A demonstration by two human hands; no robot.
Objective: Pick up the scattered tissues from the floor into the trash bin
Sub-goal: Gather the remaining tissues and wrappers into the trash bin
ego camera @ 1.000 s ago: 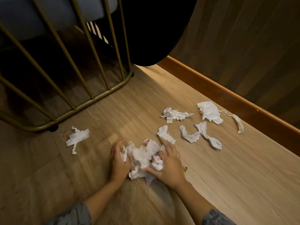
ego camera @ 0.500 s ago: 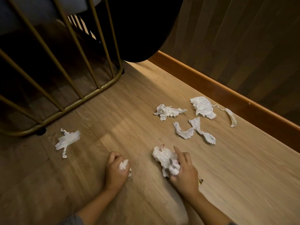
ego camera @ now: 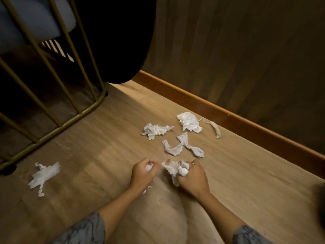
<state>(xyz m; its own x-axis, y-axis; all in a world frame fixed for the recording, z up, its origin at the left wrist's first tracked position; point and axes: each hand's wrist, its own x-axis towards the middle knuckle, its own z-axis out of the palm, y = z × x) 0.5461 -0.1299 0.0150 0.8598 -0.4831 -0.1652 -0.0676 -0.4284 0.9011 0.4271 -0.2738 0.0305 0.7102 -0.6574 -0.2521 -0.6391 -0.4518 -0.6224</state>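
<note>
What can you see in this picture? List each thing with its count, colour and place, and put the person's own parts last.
Loose tissues: five, white. One lies far left; four lie in a group near the skirting.
Thin paper strip: one, white, trailing right of the top tissue.
Floor: one, light wood.
Skirting board: one, reddish brown, along the wall.
Wall: one, dark brown panels.
Metal frame: one, gold bars, upper left.
Dark rounded object: one, black, top centre; unclear what it is.
Sleeves: two, grey patterned, bottom edge.
Left hand: grip shut on a small tissue wad.
Right hand: grip shut on a tissue bunch.
</note>
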